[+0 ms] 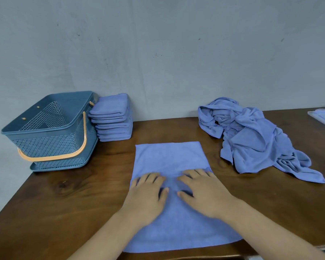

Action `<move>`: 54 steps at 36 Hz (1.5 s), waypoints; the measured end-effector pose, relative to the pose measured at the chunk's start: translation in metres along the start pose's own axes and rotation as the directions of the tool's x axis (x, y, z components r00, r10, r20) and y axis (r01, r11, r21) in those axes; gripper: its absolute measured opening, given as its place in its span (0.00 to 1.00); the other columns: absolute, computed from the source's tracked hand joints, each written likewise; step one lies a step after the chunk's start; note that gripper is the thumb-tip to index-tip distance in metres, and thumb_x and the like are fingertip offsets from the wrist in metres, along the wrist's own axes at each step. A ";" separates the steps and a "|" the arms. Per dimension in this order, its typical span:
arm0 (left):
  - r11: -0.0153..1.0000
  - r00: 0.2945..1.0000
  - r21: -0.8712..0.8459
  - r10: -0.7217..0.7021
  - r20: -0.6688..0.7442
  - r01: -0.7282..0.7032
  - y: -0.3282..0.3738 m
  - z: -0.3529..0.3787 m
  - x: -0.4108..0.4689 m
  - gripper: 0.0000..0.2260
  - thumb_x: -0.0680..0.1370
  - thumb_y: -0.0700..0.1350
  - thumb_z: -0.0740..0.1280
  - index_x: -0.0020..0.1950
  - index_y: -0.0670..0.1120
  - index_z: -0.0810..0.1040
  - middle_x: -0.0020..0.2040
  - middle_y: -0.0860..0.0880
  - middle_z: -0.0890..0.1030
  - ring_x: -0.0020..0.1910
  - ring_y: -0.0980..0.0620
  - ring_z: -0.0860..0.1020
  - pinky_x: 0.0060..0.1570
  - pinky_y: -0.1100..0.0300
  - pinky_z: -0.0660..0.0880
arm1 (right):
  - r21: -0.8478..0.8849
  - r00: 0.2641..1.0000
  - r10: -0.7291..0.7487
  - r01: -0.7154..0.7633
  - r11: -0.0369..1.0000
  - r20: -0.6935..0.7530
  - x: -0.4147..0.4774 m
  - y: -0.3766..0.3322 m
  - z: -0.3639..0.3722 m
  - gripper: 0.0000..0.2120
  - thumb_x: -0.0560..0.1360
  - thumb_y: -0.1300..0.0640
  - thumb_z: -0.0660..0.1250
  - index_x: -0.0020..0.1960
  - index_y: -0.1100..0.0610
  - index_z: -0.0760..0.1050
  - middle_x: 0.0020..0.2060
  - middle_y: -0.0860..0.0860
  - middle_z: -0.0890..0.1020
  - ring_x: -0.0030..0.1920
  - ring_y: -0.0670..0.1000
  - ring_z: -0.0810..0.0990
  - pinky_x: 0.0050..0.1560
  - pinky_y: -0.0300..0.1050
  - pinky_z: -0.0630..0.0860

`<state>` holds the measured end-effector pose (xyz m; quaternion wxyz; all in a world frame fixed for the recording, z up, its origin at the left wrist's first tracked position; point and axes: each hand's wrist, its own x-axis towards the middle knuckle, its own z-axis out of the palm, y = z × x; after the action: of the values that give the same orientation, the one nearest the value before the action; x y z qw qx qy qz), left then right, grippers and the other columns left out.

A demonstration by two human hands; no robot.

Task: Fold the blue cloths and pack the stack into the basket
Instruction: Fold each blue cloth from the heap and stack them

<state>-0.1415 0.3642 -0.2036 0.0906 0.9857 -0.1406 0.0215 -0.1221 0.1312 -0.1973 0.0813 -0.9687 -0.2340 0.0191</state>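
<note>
Blue cloth [169,158], right of the basket [45,124] and nearer us: we are pressing it flat, left hand [148,192] and right hand [201,188] spread-fingered, gripping nothing. Folding it over, we are judging, comes next.

The light is soft, even and rather dim, with a cool grey-blue cast on the wall [158,53]. Shadows are weak: a diffuse one beneath the basket [51,139] at 9 o'clock, and small dark patches under the left hand [148,194] and right hand [206,194] near centre. A dull sheen lies on the table [73,199] at 8 o'clock. Wide-angle distortion bows the table's edges toward 3 and 9 o'clock. Both hands look slightly smeared.
</note>
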 end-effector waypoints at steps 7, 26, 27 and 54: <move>0.994 1.000 -0.105 -0.014 0.004 0.014 -0.035 0.007 0.094 0.25 0.87 0.61 0.54 0.84 0.57 0.62 0.85 0.56 0.59 0.85 0.54 0.52 0.83 0.50 0.50 | 0.057 0.988 -0.134 0.130 0.990 0.075 0.078 0.031 -0.001 0.26 0.85 0.33 0.52 0.82 0.35 0.58 0.85 0.41 0.54 0.84 0.47 0.48 0.83 0.52 0.46; 0.975 0.975 -0.077 -0.198 0.103 0.207 -0.093 0.008 0.115 0.46 0.74 0.82 0.48 0.86 0.61 0.43 0.84 0.64 0.40 0.82 0.64 0.36 0.83 0.45 0.40 | 0.149 0.992 0.110 -0.117 0.982 0.056 0.101 0.114 0.007 0.37 0.80 0.25 0.47 0.85 0.36 0.45 0.83 0.34 0.42 0.81 0.35 0.36 0.83 0.53 0.39; 0.974 0.973 -0.075 -0.208 0.103 0.216 -0.096 0.007 0.115 0.46 0.74 0.82 0.48 0.86 0.61 0.43 0.85 0.64 0.40 0.83 0.63 0.37 0.83 0.44 0.40 | 0.131 0.991 0.122 -0.128 0.983 0.056 0.102 0.116 0.007 0.38 0.79 0.23 0.46 0.85 0.35 0.44 0.83 0.34 0.40 0.81 0.36 0.35 0.83 0.54 0.39; 0.929 0.943 -0.183 0.332 0.029 -0.321 -0.068 -0.022 0.083 0.06 0.75 0.56 0.70 0.48 0.59 0.76 0.49 0.62 0.76 0.54 0.59 0.76 0.56 0.58 0.73 | 0.180 0.973 -0.220 0.206 0.962 0.064 0.081 0.077 -0.022 0.08 0.72 0.43 0.72 0.48 0.42 0.76 0.45 0.42 0.77 0.53 0.46 0.76 0.58 0.40 0.68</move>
<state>-0.0434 0.4096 -0.1879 0.1680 0.9369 -0.3066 -0.0055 -0.0136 0.0971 -0.1887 0.1566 -0.9254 -0.3376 0.0710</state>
